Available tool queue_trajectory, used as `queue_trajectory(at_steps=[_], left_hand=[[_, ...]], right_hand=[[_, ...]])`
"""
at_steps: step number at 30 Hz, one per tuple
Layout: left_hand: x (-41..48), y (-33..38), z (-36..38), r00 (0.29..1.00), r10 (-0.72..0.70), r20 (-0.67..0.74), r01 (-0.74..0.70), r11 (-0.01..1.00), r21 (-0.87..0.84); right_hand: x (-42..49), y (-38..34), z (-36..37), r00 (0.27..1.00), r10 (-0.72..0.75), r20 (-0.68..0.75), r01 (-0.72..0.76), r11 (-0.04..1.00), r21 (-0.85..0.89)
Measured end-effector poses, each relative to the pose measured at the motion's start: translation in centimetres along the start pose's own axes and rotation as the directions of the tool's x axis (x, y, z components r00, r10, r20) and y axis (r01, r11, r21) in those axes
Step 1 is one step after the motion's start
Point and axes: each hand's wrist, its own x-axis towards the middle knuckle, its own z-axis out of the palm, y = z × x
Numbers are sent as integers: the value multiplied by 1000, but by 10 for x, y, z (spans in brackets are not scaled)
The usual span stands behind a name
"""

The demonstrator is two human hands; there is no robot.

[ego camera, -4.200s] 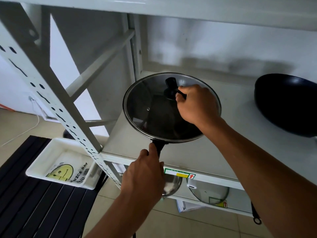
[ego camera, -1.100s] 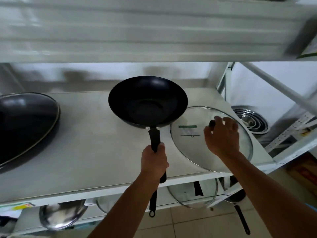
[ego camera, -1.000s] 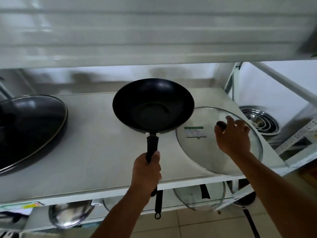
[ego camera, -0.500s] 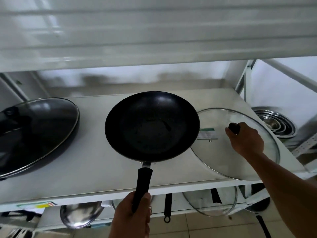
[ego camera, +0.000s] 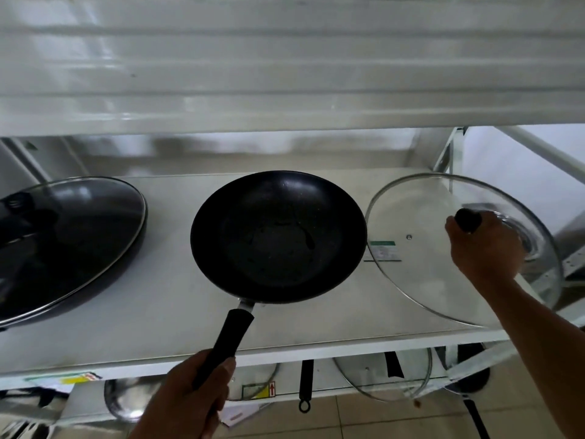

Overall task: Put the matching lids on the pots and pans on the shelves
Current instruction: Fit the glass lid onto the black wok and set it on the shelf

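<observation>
A black wok pan [ego camera: 278, 236] with no lid rests in the middle of the white shelf [ego camera: 164, 315]. My left hand [ego camera: 193, 394] grips the end of its black handle at the shelf's front edge. To the right, a large glass lid [ego camera: 424, 248] with a green label is lifted and tilted off the shelf. My right hand [ego camera: 484, 248] holds it by its black knob. Its left rim almost touches the pan's right rim. At the far left sits another black pan with a glass lid [ego camera: 66, 236] on it.
The upper shelf's underside [ego camera: 285, 64] hangs low over the work area. On the shelf below lie another glass lid [ego camera: 383, 375], a steel lid [ego camera: 129, 397] and hanging pan handles [ego camera: 305, 384]. The rack's post [ego camera: 449, 153] and diagonal brace stand at the right.
The view shifted from the left lidded pan to the wok. My left hand pulled the wok toward the front edge. My right hand raised the glass lid off the shelf and tilted it.
</observation>
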Motion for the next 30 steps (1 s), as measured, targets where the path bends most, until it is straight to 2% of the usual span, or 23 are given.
queue_trajectory(at_steps=[3, 7, 10, 15, 18, 21, 22, 26, 30], left_hand=[[4, 1, -14, 999, -3, 38, 3, 1000, 0], [7, -2, -18, 998, -13, 67, 13, 1000, 8], [4, -5, -14, 998, -8, 55, 6, 999, 36], [2, 6, 2, 986, 146, -81, -113, 942, 315], [9, 24, 16, 947, 310, -85, -213, 803, 556], [27, 29, 25, 878, 469, -92, -230, 583, 779], [31, 30, 25, 873, 481, -84, -222, 544, 809], [34, 29, 23, 891, 453, -32, -245, 537, 807], [30, 24, 19, 885, 465, -11, -279, 550, 787]], right_hand=[[7, -9, -12, 999, 22, -30, -22, 1000, 12], [6, -33, -28, 996, 43, -81, -34, 993, 109], [4, -62, -38, 993, 9, -120, 11, 986, 167], [-4, -126, -40, 973, -149, -174, 183, 964, 195], [-26, -167, -32, 949, -302, -92, 313, 934, 173], [-63, -200, -23, 921, -388, 29, 371, 899, 232], [-75, -208, -19, 905, -421, 62, 396, 886, 243], [-104, -223, -1, 852, -508, 127, 468, 847, 251], [-115, -223, 14, 859, -482, 171, 445, 869, 218]])
